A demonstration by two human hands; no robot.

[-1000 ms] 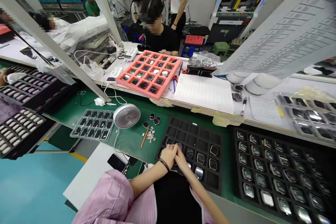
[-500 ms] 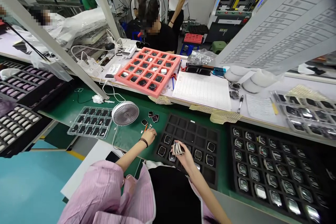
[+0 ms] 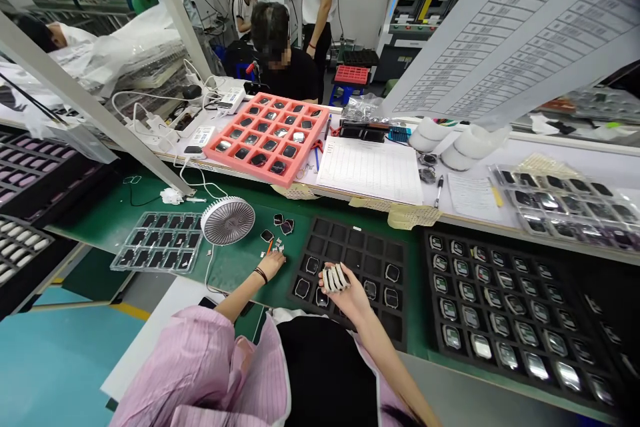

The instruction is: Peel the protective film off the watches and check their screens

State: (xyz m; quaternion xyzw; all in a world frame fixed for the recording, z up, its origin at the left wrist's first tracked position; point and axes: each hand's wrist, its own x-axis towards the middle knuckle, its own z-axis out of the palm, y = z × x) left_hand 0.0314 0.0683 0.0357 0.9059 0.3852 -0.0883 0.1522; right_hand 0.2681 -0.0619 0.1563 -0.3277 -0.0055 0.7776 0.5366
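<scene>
My right hand [image 3: 354, 301] is turned palm up, its fingers closed around a row of several pale-edged watch cases [image 3: 334, 278]. It hovers over the near part of a black foam tray [image 3: 345, 255], where several dark watch cases lie in pockets. My left hand [image 3: 271, 267] rests low on the green mat, fingers reaching among small silver-white pieces [image 3: 280, 245]. Its fingertips are small in view, and I see nothing clearly between them. An orange stick-like tool [image 3: 270, 247] lies at those fingers. Just beyond are several loose dark watch faces [image 3: 286, 227].
A white fan [image 3: 229, 220] stands left of my left hand, by a clear tray [image 3: 143, 265] of dark parts. At right is a filled black tray [image 3: 431, 260]. On the shelf are a pink tray [image 3: 295, 177] and a paper form [image 3: 370, 170]. A person [image 3: 300, 77] sits opposite.
The view has shifted slightly to the right. My right hand has tilted, so the row of watch cases faces up more openly. My left hand stays by the small pieces.
</scene>
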